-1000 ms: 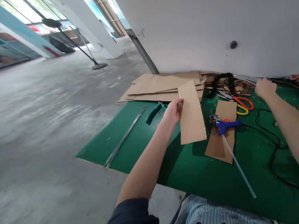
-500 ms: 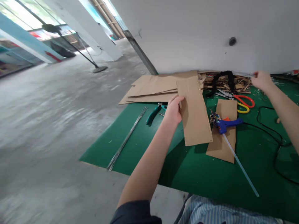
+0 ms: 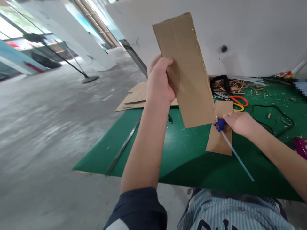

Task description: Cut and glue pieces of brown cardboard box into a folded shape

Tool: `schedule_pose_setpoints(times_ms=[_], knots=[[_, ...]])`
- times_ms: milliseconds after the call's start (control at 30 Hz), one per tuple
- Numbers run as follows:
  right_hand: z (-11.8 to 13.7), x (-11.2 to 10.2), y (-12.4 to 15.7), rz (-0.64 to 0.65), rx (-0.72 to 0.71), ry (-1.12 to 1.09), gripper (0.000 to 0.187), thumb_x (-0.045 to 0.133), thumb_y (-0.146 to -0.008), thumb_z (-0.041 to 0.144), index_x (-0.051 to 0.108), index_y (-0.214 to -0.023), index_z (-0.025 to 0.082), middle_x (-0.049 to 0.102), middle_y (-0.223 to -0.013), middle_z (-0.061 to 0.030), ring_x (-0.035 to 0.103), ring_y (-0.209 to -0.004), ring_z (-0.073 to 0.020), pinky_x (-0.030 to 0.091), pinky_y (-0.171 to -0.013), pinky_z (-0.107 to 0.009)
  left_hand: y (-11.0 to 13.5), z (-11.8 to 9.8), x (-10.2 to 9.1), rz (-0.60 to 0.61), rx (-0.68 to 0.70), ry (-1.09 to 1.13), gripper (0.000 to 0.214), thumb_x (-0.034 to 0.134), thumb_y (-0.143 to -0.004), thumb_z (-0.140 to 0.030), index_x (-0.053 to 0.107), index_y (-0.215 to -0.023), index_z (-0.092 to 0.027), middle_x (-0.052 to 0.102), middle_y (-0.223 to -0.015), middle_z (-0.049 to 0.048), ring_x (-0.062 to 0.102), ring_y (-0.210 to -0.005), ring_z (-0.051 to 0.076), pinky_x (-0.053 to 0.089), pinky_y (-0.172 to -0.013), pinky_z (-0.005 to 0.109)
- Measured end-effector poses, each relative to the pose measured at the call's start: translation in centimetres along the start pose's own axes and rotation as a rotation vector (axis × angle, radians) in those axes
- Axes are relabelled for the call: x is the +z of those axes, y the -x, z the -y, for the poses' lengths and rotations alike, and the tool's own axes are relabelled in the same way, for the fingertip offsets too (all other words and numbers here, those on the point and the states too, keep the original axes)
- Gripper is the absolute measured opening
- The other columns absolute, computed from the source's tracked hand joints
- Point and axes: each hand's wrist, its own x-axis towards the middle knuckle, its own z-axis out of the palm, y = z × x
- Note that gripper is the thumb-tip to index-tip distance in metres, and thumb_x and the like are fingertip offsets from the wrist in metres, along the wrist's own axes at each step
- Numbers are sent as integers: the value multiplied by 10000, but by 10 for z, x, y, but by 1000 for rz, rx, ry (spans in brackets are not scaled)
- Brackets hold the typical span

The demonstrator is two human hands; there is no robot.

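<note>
My left hand (image 3: pixel 160 78) grips a rectangular piece of cardboard (image 3: pixel 185 75) by its left edge and holds it raised and tilted above the table. Shiny glue-like beads run down the cardboard's right edge. My right hand (image 3: pixel 238 122) is closed around the handle of a blue hot glue gun (image 3: pixel 220 124), with a long translucent glue stick (image 3: pixel 237 156) sticking out of its back. The gun's front lies close to the cardboard's lower right corner; whether they touch I cannot tell. Under the gun a second cardboard strip (image 3: pixel 219 143) lies on the green mat.
Scissors (image 3: pixel 237 101) with red and yellow handles lie behind the gun, near wood scraps (image 3: pixel 232 86) and a black fuzzy strip. Cardboard sheets (image 3: pixel 136 92) lie at the back left, thin wires (image 3: pixel 124 147) in front. The gun's black cord (image 3: pixel 285 111) loops to the right.
My left hand has lifted the cardboard up off its lower position. My right hand has come from the back by the wall down to the glue gun and taken hold of it.
</note>
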Motion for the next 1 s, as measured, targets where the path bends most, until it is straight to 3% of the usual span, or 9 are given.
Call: schedule_pose_setpoints(times_ms=[133,300,433,500,567,667,800,900,1000], knots=[[-23,32,19,-203,-70,36,380,372,-849,47,540,-1169,165,643,-1089,-151,547,-1046,-281,473,-610,-319,7,5,-1,106,86,58,89,547,-747,-87,557,-697,-159,620,-729,14,591,-682,138,464,-610,262],[-81,45,29,-482,106,4,383,339,-857,52,514,-1173,181,645,-1051,-128,509,-1077,-279,466,-670,-312,-3,26,-9,-31,177,-80,93,615,-766,-165,544,-713,-194,581,-728,-16,565,-719,123,463,-613,222],[-113,49,5,-478,409,-41,347,333,-852,88,538,-1131,125,648,-889,-167,570,-920,-298,441,-666,-348,-5,40,-4,-97,177,-192,165,651,-741,-190,502,-672,-200,507,-714,-24,563,-768,126,457,-610,188],[-119,55,-9,-414,463,-80,337,348,-853,105,540,-1130,109,649,-868,-172,593,-856,-292,431,-652,-347,-1,42,1,-103,172,-223,193,660,-726,-162,485,-651,-198,471,-699,-22,557,-780,128,454,-605,178],[-120,64,-17,-384,447,-118,336,337,-858,104,537,-1128,111,654,-905,-170,599,-865,-291,431,-664,-348,3,43,4,-128,164,-236,211,666,-707,-113,483,-641,-196,443,-678,-23,546,-759,125,450,-599,175],[-116,69,-17,-490,417,-124,339,333,-855,100,526,-1133,113,631,-1074,-185,571,-1004,-303,440,-751,-364,5,48,1,-158,149,-218,238,673,-695,-68,481,-634,-194,421,-657,-26,525,-720,116,435,-590,172],[-95,53,-5,-637,455,-200,315,305,-919,246,542,-1090,129,638,-1044,-182,585,-989,-306,448,-770,-375,1,59,-7,-142,157,-148,277,699,-703,-127,442,-631,-199,409,-685,-20,516,-744,118,436,-591,174],[-65,37,-2,-540,394,-361,383,257,-954,387,555,-1039,161,671,-923,-149,640,-842,-273,461,-706,-355,0,63,-10,-123,175,-135,288,700,-706,-168,423,-638,-202,408,-715,-14,513,-764,124,443,-585,177],[-30,36,-5,-399,365,-340,496,271,-939,519,531,-1081,121,658,-943,-203,663,-816,-311,475,-655,-381,2,61,-10,-128,228,-204,278,668,-717,-141,411,-628,-199,387,-701,-13,501,-738,116,437,-579,170]])
